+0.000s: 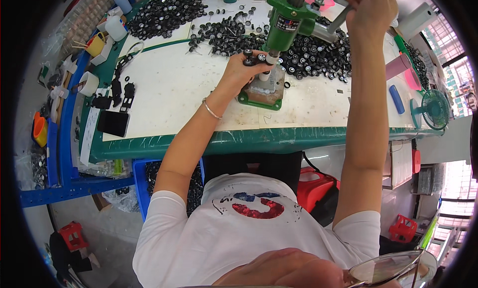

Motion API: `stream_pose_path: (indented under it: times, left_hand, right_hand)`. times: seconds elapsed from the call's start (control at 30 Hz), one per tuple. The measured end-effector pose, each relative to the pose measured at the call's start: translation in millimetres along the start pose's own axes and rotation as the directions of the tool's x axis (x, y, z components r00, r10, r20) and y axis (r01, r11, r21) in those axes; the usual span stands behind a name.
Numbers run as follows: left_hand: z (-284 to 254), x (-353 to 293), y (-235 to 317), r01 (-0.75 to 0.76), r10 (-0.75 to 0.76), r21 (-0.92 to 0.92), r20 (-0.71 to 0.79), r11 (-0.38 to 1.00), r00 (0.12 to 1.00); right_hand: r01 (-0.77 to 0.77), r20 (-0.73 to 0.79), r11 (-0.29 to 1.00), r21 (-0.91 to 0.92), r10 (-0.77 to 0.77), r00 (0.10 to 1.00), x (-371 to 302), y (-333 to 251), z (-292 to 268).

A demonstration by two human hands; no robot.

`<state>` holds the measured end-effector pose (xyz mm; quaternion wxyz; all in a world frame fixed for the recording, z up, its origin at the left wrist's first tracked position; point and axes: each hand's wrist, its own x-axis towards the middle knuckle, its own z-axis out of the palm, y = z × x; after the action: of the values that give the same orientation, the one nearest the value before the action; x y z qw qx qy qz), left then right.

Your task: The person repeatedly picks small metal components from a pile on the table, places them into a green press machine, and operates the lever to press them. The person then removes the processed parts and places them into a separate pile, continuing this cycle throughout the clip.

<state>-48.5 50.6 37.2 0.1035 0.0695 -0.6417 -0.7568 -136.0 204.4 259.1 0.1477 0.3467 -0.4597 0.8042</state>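
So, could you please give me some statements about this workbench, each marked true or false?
1. The left hand holds small black wheels at the green press. True.
2. The right hand lies flat on the table. False: it is raised, at the press's grey handle.
3. A dark phone lies left of the press. True.
4. The small fan is red. False: it is green.
5. A bracelet is on the left arm. True.

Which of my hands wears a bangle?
Your left hand, holding black wheels: a silvery bangle circles its wrist; the right hand has none.
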Motion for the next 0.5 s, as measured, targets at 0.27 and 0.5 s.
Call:
stream_pose_path:
  times: [0.27,0.5]
  left_hand:
    - [-29,-6,10,0.032,-0.072,-0.393,-0.087,0.919,0.994]
    - [-125,-149,20,0.155,-0.170,-0.233,-0.045,0.960,0.984]
  right_hand:
    - [-0.359,0.069,0.932,0.043,0.355,0.932,65,67,-51]
    - [-0.240,-0.282,0.969,-0.054,0.216,0.935,-7,74,-33]
